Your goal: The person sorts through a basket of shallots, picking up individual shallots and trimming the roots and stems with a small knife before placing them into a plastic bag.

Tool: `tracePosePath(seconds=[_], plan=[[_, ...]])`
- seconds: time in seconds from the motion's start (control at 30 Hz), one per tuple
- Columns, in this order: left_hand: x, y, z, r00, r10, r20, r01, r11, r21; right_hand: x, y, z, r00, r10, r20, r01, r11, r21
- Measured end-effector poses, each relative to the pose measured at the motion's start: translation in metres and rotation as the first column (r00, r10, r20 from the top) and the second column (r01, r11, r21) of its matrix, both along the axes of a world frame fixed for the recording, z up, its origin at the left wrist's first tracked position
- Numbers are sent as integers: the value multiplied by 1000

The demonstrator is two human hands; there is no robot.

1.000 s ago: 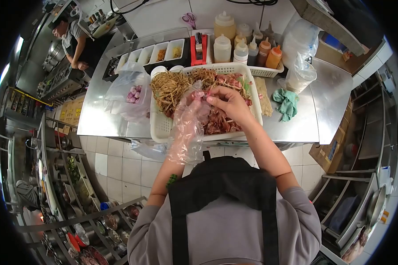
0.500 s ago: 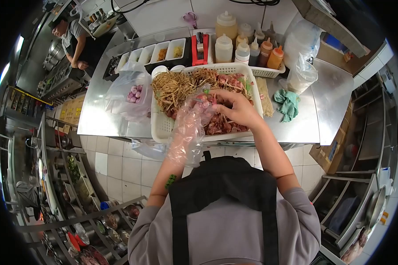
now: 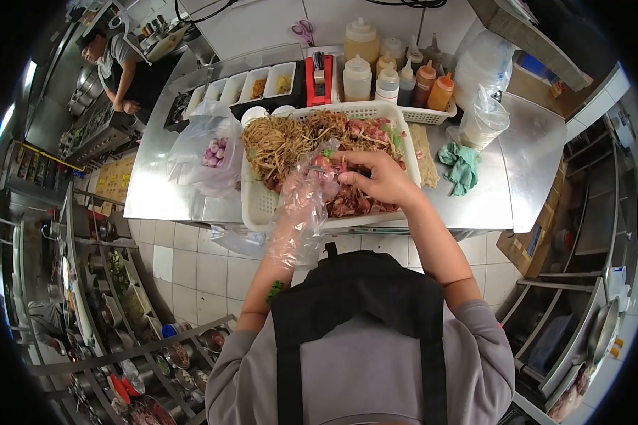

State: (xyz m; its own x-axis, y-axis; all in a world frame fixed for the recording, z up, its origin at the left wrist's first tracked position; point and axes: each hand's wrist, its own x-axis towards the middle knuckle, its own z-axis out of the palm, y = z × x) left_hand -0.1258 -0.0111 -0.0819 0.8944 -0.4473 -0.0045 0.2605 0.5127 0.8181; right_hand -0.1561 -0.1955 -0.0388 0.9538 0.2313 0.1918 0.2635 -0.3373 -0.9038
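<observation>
At the centre of the frame, the left hand (image 3: 303, 185), inside clear plastic (image 3: 295, 234), and the bare right hand (image 3: 384, 178) are meeting around a small reddish piece (image 3: 325, 163). The right fingers are curving toward it; whether either hand's fingers are pinching cannot be told. Below, a white basket (image 3: 256, 207) is holding brown strands (image 3: 273, 145) and meat (image 3: 354, 200) on the desk (image 3: 475, 212).

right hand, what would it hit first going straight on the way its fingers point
Most likely the clear plastic over the left hand, just ahead of the right hand; depth is unclear, so they may already touch.
</observation>
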Motion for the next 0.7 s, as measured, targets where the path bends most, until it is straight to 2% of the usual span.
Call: tracePosePath(seconds=[0.1,0.17,0.3,0.47,0.63,0.7], plan=[[-1,0,1,995,54,85,-62,994,93,0,4,-2,1000,-19,-8,19,1000,-24],[1,0,1,993,51,111,-64,990,125,2,9,-13,991,-65,118,59,997,53],[3,0,-3,982,11,188,-47,981,190,3,12,-10,990,-80,118,72,995,73],[3,1,0,968,2,251,-55,978,201,4,15,-15,998,-48,35,41,983,179],[5,3,-4,950,-46,309,-14,982,191,5,19,-18,996,-82,31,75,978,193],[4,2,-2,939,-22,344,-68,967,247,6,21,-19,995,-103,17,97,973,208]])
